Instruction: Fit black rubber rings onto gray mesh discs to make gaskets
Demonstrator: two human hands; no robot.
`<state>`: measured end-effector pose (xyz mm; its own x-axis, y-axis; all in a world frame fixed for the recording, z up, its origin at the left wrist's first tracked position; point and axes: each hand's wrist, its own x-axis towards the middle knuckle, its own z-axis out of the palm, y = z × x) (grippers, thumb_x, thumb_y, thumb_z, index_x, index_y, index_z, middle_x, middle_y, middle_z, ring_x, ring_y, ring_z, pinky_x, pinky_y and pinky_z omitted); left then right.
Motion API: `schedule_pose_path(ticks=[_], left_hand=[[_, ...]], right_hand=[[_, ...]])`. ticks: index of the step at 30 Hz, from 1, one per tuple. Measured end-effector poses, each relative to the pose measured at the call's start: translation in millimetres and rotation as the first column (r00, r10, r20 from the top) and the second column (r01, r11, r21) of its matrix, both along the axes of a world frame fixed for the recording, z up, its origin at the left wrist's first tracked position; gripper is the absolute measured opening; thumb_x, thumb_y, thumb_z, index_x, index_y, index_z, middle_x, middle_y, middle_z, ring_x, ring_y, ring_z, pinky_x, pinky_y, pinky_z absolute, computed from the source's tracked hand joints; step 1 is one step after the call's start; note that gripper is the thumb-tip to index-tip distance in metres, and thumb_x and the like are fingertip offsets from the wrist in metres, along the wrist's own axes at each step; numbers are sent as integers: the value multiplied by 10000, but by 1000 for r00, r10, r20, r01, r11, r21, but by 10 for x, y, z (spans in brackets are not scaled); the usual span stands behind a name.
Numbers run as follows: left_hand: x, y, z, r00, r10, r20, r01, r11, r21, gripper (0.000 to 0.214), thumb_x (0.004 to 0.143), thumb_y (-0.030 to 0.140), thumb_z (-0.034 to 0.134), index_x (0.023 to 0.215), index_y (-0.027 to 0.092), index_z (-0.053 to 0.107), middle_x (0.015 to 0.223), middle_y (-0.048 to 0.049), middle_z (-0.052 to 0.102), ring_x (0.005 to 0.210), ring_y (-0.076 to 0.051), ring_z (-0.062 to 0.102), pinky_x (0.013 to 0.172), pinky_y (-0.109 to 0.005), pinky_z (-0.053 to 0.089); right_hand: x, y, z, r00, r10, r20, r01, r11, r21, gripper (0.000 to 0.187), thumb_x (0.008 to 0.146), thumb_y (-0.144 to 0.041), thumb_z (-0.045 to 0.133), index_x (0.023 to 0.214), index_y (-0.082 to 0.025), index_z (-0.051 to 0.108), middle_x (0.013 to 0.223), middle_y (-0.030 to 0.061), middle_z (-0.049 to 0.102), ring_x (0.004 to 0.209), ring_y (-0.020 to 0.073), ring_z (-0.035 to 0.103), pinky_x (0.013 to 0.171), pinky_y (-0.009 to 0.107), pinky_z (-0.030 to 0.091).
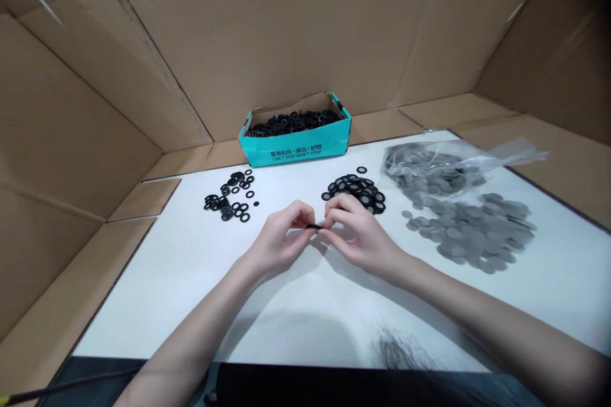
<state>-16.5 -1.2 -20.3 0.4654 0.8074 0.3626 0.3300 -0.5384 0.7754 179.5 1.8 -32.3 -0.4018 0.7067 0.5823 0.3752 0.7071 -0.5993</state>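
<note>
Between my two hands, over the white tabletop, is a black rubber ring [314,226] seen edge-on. The fingertips of my left hand [280,234] are closed on its left side. My right hand [359,233] pinches the same ring from the right; whether a disc sits inside it cannot be seen. Just beyond my right hand lies a pile of black rings with grey centres [356,189]. Loose black rings [244,206] are scattered past my left hand. To the right spreads a heap of thin grey discs [477,232].
A turquoise box [298,146] full of black rings stands at the back of the white table [181,292]. A clear plastic bag [434,168] of grey discs lies at the back right. Cardboard walls [286,25] enclose the left, back and right.
</note>
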Motion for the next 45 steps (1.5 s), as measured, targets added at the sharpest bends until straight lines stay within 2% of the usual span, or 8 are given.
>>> schedule_pose_path(ticks=[6, 9, 13, 20, 26, 32, 37, 45], left_hand=[[32, -32, 17, 994, 51, 93, -43, 995, -94, 109, 882, 150, 592, 943, 194, 513, 883, -1, 572, 786, -100, 602, 742, -223, 530], [49, -50, 50, 990, 62, 125, -45, 990, -135, 118, 878, 155, 597, 949, 194, 512, 885, -8, 581, 791, -106, 611, 740, -225, 532], [42, -49, 75, 984, 45, 170, -10, 979, -204, 205, 848, 167, 655, 1006, 200, 529, 944, -22, 598, 790, -100, 615, 713, -205, 527], [-14, -29, 99, 966, -9, 257, 71, 971, -230, 331, 824, 234, 736, 1095, 208, 547, 943, -28, 610, 806, -106, 624, 729, -208, 534], [9, -45, 117, 970, 51, 236, -6, 982, -188, 276, 838, 205, 706, 1069, 203, 555, 892, -18, 626, 825, -108, 641, 756, -210, 538], [66, -66, 94, 980, 116, 162, -98, 989, -112, 210, 833, 164, 660, 1009, 206, 552, 852, -11, 630, 771, -106, 646, 716, -208, 544], [88, -70, 85, 980, 121, 158, -109, 991, -84, 175, 839, 165, 643, 945, 206, 509, 847, -2, 607, 754, -101, 631, 720, -214, 543], [137, -108, 43, 964, 132, 233, -126, 991, -41, 212, 888, 179, 615, 985, 227, 432, 888, 4, 607, 804, -98, 630, 772, -227, 540]], right_hand=[[26, 21, 5, 1000, -2, 19, 2, 1000, 0, 33, 864, -178, 641, 841, -181, 617, 963, 88, 592, 915, 228, 570, 806, 400, 476], [22, 15, 9, 1000, 7, 2, -6, 1000, -27, 55, 873, -177, 618, 818, -183, 620, 970, 92, 599, 924, 227, 578, 814, 398, 476], [21, 21, 28, 996, 33, -77, -46, 984, -172, 102, 877, -190, 600, 775, -191, 611, 960, 77, 605, 913, 200, 592, 809, 364, 475], [51, 78, 40, 976, 131, -175, -190, 903, -386, 207, 896, -348, 587, 753, -200, 614, 918, 68, 621, 854, 188, 593, 643, 297, 444], [33, 29, 64, 988, 57, -143, -91, 967, -239, 133, 879, -275, 619, 768, -202, 628, 911, 57, 613, 826, 177, 590, 711, 316, 480], [12, -10, 79, 995, 39, -94, -51, 990, -131, 103, 880, -207, 608, 778, -206, 620, 905, 63, 610, 866, 199, 605, 783, 359, 495], [7, -8, 74, 993, 56, -103, -71, 987, -144, 159, 875, -169, 590, 720, -198, 568, 893, 57, 596, 846, 185, 593, 761, 335, 486], [0, -15, 97, 988, 58, -145, -81, 984, -158, 165, 868, -155, 582, 711, -194, 550, 895, 53, 578, 821, 164, 565, 696, 295, 455]])
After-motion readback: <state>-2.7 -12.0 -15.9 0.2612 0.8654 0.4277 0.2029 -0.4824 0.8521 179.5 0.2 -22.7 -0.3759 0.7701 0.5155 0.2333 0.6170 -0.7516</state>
